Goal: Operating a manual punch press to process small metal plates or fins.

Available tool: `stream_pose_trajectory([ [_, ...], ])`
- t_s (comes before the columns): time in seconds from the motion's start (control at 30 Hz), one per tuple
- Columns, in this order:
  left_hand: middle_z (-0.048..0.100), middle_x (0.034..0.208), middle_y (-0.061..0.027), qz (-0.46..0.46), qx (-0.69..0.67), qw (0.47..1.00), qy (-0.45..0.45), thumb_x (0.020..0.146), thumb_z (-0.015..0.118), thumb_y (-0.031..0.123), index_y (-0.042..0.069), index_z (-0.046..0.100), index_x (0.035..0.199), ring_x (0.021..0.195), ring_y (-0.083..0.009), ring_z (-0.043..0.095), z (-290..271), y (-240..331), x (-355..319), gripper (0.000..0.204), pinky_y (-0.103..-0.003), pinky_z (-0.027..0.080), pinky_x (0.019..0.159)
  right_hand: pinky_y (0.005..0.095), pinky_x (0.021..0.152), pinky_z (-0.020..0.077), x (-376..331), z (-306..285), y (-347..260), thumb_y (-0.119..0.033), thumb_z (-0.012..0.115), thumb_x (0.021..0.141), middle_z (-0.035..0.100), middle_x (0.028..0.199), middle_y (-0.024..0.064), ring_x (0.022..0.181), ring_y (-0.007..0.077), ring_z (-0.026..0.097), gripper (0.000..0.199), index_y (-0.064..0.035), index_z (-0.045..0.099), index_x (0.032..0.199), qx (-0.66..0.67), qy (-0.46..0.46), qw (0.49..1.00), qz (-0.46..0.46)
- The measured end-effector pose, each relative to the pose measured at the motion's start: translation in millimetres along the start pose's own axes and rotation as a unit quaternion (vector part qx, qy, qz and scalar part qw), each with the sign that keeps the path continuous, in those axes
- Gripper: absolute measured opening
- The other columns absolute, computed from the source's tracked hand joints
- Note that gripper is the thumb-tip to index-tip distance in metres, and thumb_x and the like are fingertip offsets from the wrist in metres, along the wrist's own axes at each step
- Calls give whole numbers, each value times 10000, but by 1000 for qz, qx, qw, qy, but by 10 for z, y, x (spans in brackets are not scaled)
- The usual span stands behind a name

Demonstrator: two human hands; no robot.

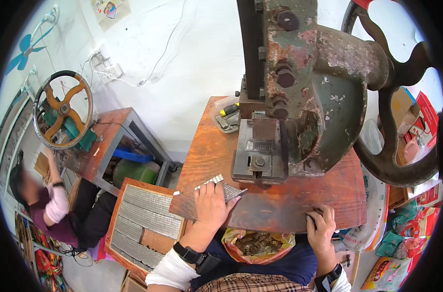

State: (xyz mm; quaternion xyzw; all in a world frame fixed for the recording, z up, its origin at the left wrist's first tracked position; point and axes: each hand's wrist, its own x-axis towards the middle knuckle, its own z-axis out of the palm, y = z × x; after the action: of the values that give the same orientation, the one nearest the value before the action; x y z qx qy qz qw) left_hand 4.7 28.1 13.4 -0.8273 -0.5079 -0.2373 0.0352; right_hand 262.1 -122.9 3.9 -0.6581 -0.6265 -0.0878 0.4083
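My left hand (pixel 212 207) is closed on a batch of small silvery metal pieces (pixel 231 191) lined up in rows. It holds them on the wooden table top (pixel 275 209), near the front left edge. My right hand (pixel 321 226) rests with bent fingers over the table's front edge, to the right. Beyond both hands stands a heavy, worn hand press (pixel 292 92), its steel die block (pixel 259 155) on the table. A small ridged metal plate (pixel 259 145) lies in the die, under the ram. Neither hand touches the press.
A wooden tray (pixel 125 187) of metal rows is at left. In my lap lies a bag (pixel 258 246) of brownish metal pieces. A plastic tub (pixel 223 117) with a yellow-black tool stands behind the die. The big handwheel (pixel 396 97) hangs right; a co-worker (pixel 53 207) sits far left.
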Motion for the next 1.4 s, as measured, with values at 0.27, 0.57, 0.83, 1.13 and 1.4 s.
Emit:
stream_pose_trajectory([
  [0.27,583,810,-103,-200,-402,892,60,796,693,350,-33,594,903,707,-239,564,-109,-96,-127,410,-368,472,661,391,718,471,-15,1,-13,32,661,655,570,927,132,850,326,553,205,-26,609,845,7,19,999,-28],
  [0.57,453,739,-69,-394,-876,266,-74,893,371,585,29,541,931,640,-191,413,-470,-30,-477,583,-313,351,564,391,713,470,-12,-14,24,43,649,660,579,923,127,836,316,561,210,-21,606,855,-10,29,998,-46],
  [0.83,590,826,-172,-418,-742,422,-312,948,417,397,0,522,1084,632,-241,548,112,79,-1223,432,-316,441,567,393,730,471,-25,20,14,35,655,678,579,924,138,855,328,561,218,-15,603,884,7,15,999,-49],
  [1.13,546,601,-136,-74,-322,944,-28,786,663,101,2,592,665,515,-294,545,40,101,-1148,171,-352,437,507,396,732,468,-96,45,33,33,649,690,582,915,124,840,325,557,181,-17,613,860,-23,5,999,-42],
  [1.4,422,1357,-186,-116,37,992,9,762,592,161,35,622,1085,1288,-388,327,225,-235,74,348,-643,244,993,418,824,434,-203,68,109,39,577,783,588,955,163,916,344,540,113,14,625,882,-45,-8,999,-11],
])
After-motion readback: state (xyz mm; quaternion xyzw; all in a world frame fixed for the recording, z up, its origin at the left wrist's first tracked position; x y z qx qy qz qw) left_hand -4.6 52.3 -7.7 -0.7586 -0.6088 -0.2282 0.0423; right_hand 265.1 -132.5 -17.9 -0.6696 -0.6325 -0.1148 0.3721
